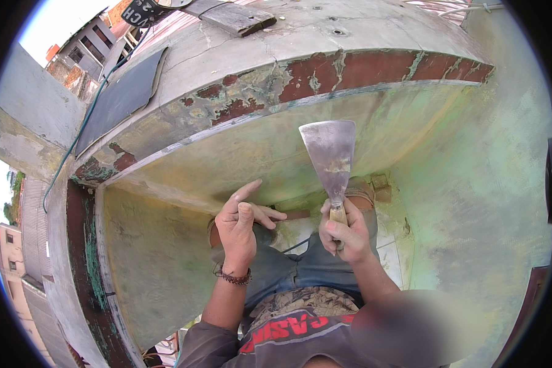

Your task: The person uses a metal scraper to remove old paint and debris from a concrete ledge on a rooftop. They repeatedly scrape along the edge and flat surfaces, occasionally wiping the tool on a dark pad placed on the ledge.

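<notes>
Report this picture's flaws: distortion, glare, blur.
Head view: the fisheye bends the red-brown ledge edge into an arc, with black corners; head view, upper left: the sky is washed out to white; head view, lower right: a smeared oval hides detail, while the putty knife and right hand look reasonably sharp.

Red-lettered grey shirt (282, 332), white-lettered black object (142, 12)

The right grip (349, 234) clasps a wide-bladed scraper (334, 168), the left grip (240, 224) loosely spread nearby.
</notes>
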A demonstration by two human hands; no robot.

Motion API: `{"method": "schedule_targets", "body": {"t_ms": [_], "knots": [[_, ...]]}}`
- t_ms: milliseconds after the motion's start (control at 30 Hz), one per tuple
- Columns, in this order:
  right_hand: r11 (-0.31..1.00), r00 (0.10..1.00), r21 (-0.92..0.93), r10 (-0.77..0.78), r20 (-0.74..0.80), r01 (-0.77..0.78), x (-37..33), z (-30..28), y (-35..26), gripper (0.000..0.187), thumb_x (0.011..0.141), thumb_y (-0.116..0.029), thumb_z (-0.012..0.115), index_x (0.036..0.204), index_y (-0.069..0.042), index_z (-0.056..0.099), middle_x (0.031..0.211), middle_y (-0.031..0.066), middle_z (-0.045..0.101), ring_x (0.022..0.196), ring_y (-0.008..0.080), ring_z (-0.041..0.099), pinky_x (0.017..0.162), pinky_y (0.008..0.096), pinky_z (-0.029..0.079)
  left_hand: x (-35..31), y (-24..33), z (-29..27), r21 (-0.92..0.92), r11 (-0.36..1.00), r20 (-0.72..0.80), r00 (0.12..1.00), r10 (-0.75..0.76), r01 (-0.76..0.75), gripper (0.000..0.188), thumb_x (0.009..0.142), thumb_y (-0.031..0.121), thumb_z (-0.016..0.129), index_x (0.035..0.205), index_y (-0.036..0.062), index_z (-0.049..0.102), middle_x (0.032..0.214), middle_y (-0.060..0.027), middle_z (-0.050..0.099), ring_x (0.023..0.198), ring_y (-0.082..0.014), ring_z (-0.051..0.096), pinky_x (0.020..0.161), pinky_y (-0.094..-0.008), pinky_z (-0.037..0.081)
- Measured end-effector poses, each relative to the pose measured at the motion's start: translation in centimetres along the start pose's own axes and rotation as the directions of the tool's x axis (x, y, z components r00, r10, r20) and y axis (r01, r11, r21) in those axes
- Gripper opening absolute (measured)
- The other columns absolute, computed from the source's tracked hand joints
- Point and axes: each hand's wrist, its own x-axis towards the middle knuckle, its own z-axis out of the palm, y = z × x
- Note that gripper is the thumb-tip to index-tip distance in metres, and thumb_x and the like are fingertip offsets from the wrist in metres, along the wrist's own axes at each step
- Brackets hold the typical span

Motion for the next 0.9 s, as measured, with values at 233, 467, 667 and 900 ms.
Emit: {"method": "schedule_targets", "body": {"t_ms": [233, 467, 667, 900], "knots": [[0.985, 0.993, 0.171, -0.013, 0.117, -0.008, 1.5, -1.0, -0.5, 0.03, 0.096, -0.015, 0.061, 0.119, -0.001, 0.048, 0.07, 0.0043, 0.053, 0.046, 0.0091, 0.045, 0.04, 0.0242, 0.034, 8.5, 9.6, 2.5, 0.825, -0.022, 0.404, 0.561, 0.723, -0.565, 0.048, 0.076, 0.01, 0.085, 0.12, 0.0019, 0.067, 0.117, -0.017, 0.068, 0.113, -0.0339, 0.063, 0.097, -0.0434, 0.049], [0.977, 0.994, 0.214, -0.006, 0.105, -0.017, 1.7, -1.6, 0.1, 0.033, 0.094, -0.015, 0.062, 0.118, 0.0, 0.047, 0.069, 0.0058, 0.052, 0.046, 0.0098, 0.044, 0.04, 0.0243, 0.034, 14.6, 9.1, 3.9, 0.873, -0.34, 0.487, 0.632, 0.603, -0.348, 0.073, 0.078, 0.054, 0.079, 0.128, 0.0042, 0.061, 0.125, -0.0148, 0.064, 0.119, -0.0342, 0.056, 0.104, -0.045, 0.037], [0.982, 0.999, 0.19, -0.004, 0.05, -0.006, 2.1, -3.0, -1.3, 0.035, 0.092, -0.019, 0.064, 0.117, -0.001, 0.046, 0.068, 0.0068, 0.05, 0.046, 0.0107, 0.043, 0.038, 0.0242, 0.035, 15.7, 7.9, 3.9, 0.867, -0.371, 0.498, 0.578, 0.646, -0.333, 0.075, 0.075, 0.059, 0.079, 0.125, 0.0051, 0.064, 0.125, -0.0136, 0.064, 0.116, -0.032, 0.056, 0.102, -0.0419, 0.034], [0.988, 0.999, 0.15, -0.043, -0.01, 0.044, 3.1, -4.7, -0.9, 0.033, 0.092, -0.015, 0.063, 0.117, -0.001, 0.047, 0.07, 0.0053, 0.051, 0.044, 0.0099, 0.043, 0.039, 0.0243, 0.035, 15.9, 7.7, 4.1, 0.863, -0.377, 0.505, 0.568, 0.65, -0.337, 0.075, 0.075, 0.058, 0.079, 0.126, 0.004, 0.064, 0.125, -0.0144, 0.064, 0.116, -0.0316, 0.056, 0.103, -0.0422, 0.033]]}}
